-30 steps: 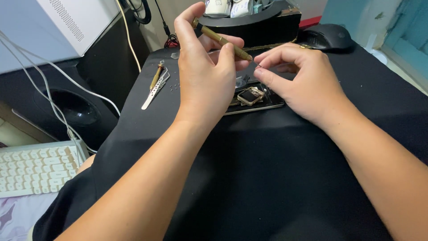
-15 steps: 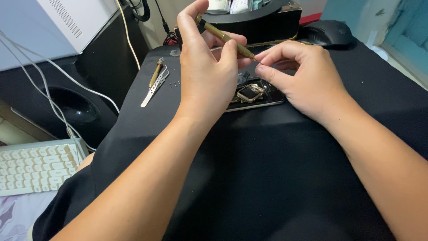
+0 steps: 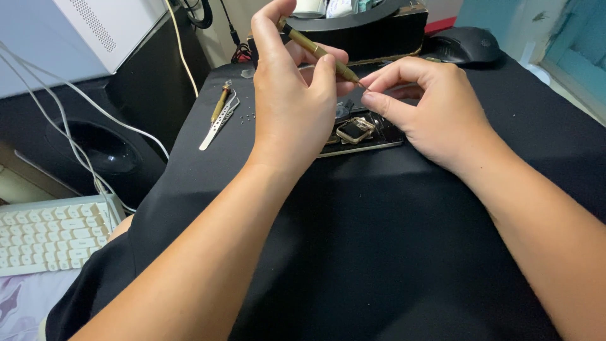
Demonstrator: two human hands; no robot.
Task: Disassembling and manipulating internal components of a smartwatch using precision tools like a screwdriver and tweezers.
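**Opened phone on the mat, a tiny part held at the driver's tip**

Black cloth mat [image 3: 391, 252] covers the whole work surface, with a white box-shaped machine [image 3: 95, 31] and a dark round speaker [image 3: 101, 148] off to its left side; a white keyboard [image 3: 50, 233] lies lower left, and a black computer mouse [image 3: 464, 44] sits at the far edge beside a black tray of oddments [image 3: 372, 28];

at the middle of the mat lies the opened dark smartphone [image 3: 363, 136], back up, with a small gold-rimmed square camera module [image 3: 355, 129] showing in it; that the inner parts are laid bare suggests the opening is already done, and the work inside looks only partly through;

the left hand [image 3: 293, 107] is closed about a slim brass-coloured precision screwdriver [image 3: 319, 53], held slantwise above the phone with its tip pointing right; the right hand [image 3: 435, 113] pinches thumb and forefinger together right at that tip, seemingly on a screw or bit too small to make out, so I cannot tell what it grips;

to the left on the mat rest silver steel tweezers [image 3: 218, 123] and a second brass-handled tool [image 3: 220, 104], touching each other, untouched by either hand; tiny loose screws [image 3: 247, 117] lie scattered just beside them, a sign that several fastenings are already out and must yet go back.
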